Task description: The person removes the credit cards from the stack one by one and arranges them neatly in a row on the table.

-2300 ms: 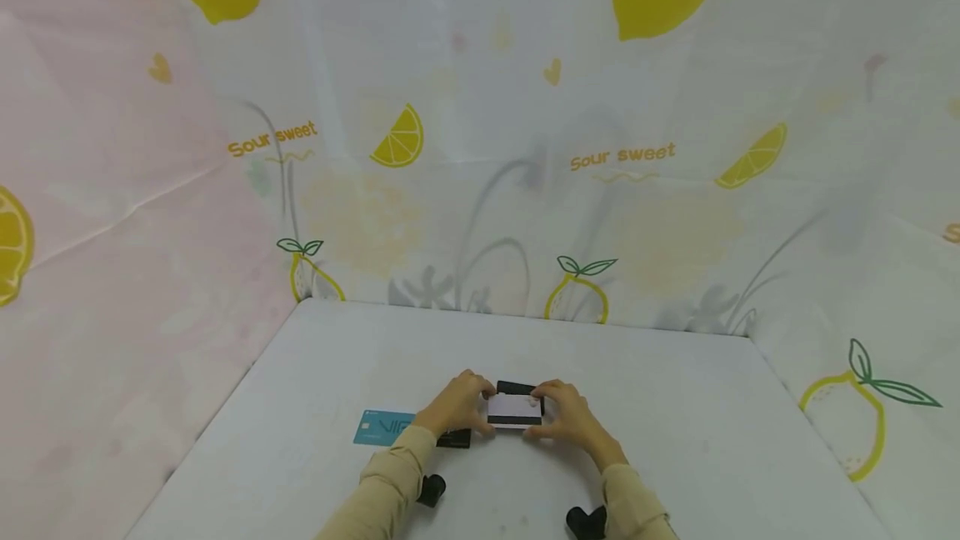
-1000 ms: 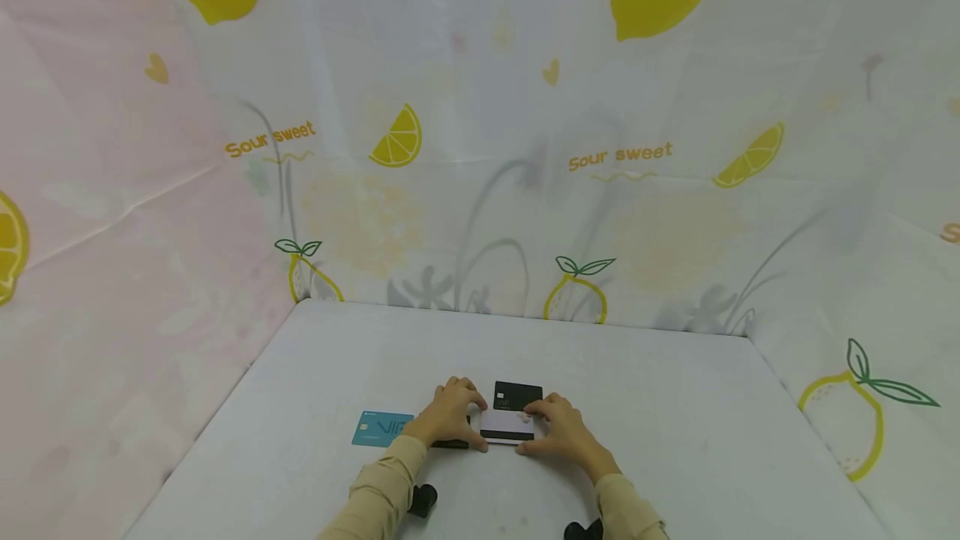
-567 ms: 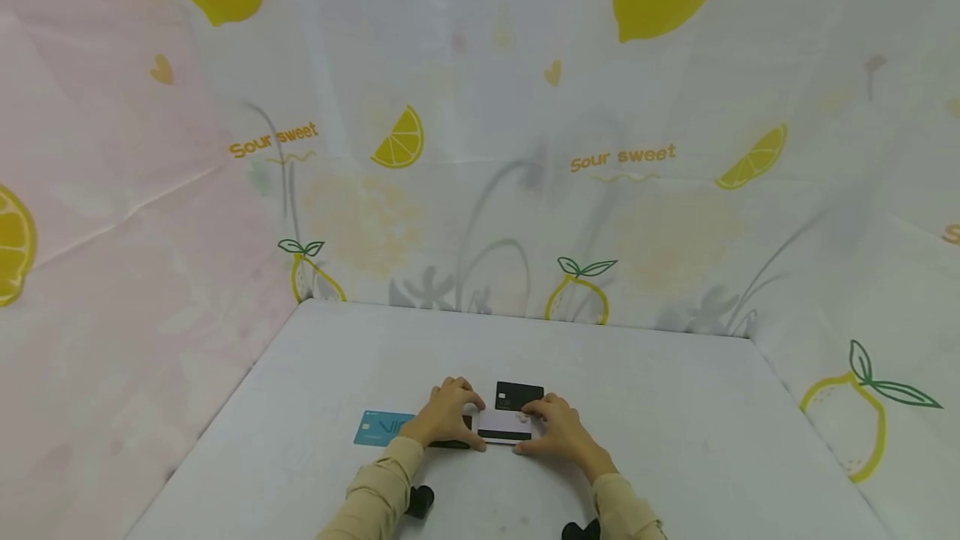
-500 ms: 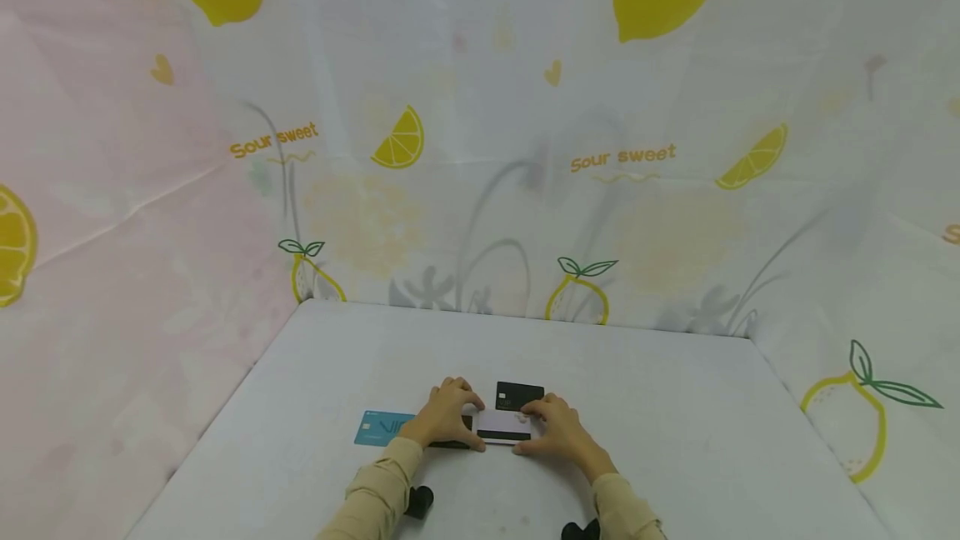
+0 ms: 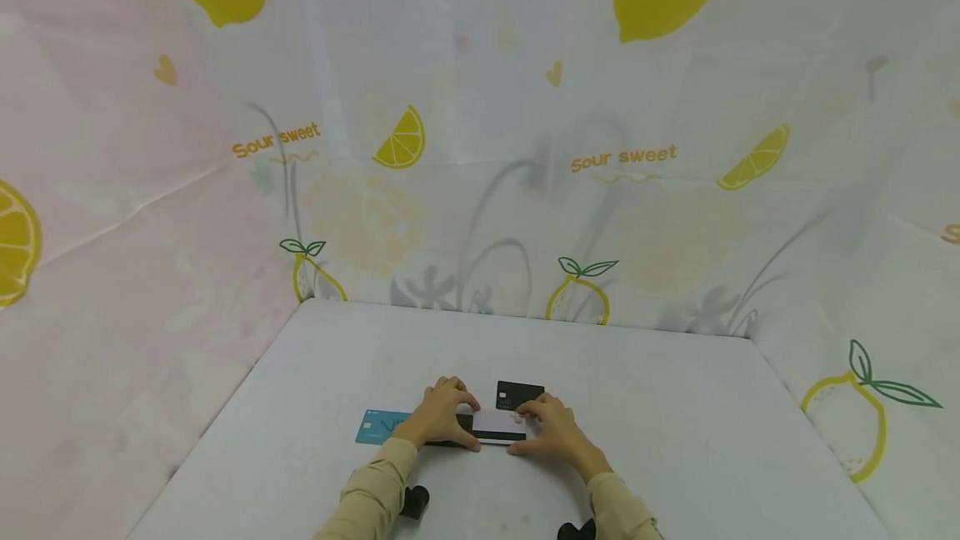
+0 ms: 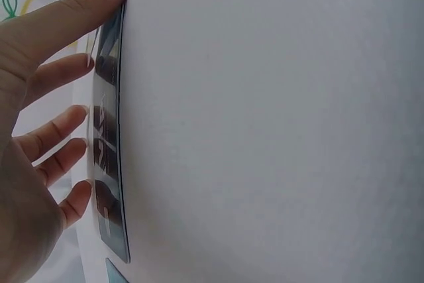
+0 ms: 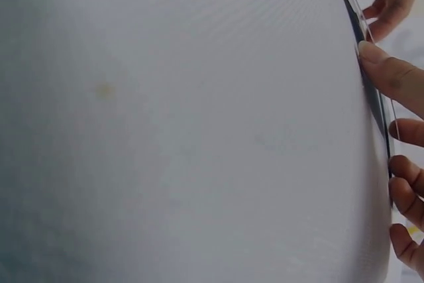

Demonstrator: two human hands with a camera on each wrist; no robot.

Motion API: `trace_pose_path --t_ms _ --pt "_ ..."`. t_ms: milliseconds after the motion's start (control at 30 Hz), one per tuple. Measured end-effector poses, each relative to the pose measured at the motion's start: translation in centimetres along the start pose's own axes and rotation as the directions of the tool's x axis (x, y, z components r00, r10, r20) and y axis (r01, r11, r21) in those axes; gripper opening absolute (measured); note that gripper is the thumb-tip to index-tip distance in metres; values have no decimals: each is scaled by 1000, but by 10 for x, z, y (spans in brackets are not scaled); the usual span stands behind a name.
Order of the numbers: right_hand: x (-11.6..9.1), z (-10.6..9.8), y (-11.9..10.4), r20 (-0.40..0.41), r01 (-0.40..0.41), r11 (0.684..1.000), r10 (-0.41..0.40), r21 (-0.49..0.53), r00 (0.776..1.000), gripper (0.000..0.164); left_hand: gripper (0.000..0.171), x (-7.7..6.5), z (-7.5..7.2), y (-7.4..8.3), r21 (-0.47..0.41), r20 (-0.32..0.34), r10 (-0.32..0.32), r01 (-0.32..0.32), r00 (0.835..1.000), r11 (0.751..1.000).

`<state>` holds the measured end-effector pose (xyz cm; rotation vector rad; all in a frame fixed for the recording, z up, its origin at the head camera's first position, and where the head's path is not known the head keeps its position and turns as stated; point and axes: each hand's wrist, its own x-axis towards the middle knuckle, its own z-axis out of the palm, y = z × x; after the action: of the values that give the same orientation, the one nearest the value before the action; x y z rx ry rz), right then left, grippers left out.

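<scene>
A pale card (image 5: pixel 498 421) with a dark stripe lies flat between my hands in the head view. My left hand (image 5: pixel 441 417) holds its left end, index finger at the far edge and thumb at the near one. At the right end, my right hand (image 5: pixel 557 433) pinches the same card between thumb and index finger. Directly left of it is a black card (image 6: pixel 109 170), mostly covered by my left hand in the head view. A blue VIP card (image 5: pixel 380 425) continues that row on the left. Behind the pale card lies another black VIP card (image 5: pixel 520 394).
All the cards lie on a white tabletop (image 5: pixel 660 415). Lemon-printed cloth (image 5: pixel 480 215) hangs behind and along both sides of it. Black wrist devices (image 5: pixel 414 502) show below my forearms.
Both hands have brought the pale card toward me and left, off the rear black VIP card, then slid it left up to the black card in the row. The other cards stay put.
</scene>
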<state>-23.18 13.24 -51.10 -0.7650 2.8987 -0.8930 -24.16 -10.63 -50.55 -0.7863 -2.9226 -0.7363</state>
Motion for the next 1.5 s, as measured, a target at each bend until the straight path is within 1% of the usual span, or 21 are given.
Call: trace_pose_path --t_ms 167,500,833,1100,1267,1500 --pt "0 0 -3 -4 -4 1000 4 14 1000 51 54 -1 0 0 -1 2 -6 6 1000 1000" --pt "-3 -2 -3 -3 -18 1000 18 7 1000 53 54 0 2 1 35 14 -16 15 1000 999" --pt "-6 -2 -1 -7 -6 1000 6 11 1000 52 53 -1 4 2 30 15 -15 15 1000 999" --pt "-6 -2 0 -18 -2 1000 2 8 1000 52 52 -2 4 2 27 -2 -19 19 1000 999" --pt "-6 -2 -2 -10 -12 1000 12 21 1000 52 51 -2 4 2 25 -2 -20 20 1000 999" --pt "-5 -1 -1 -5 3 1000 -3 20 1000 51 51 -3 4 1 21 -4 -23 23 1000 1000"
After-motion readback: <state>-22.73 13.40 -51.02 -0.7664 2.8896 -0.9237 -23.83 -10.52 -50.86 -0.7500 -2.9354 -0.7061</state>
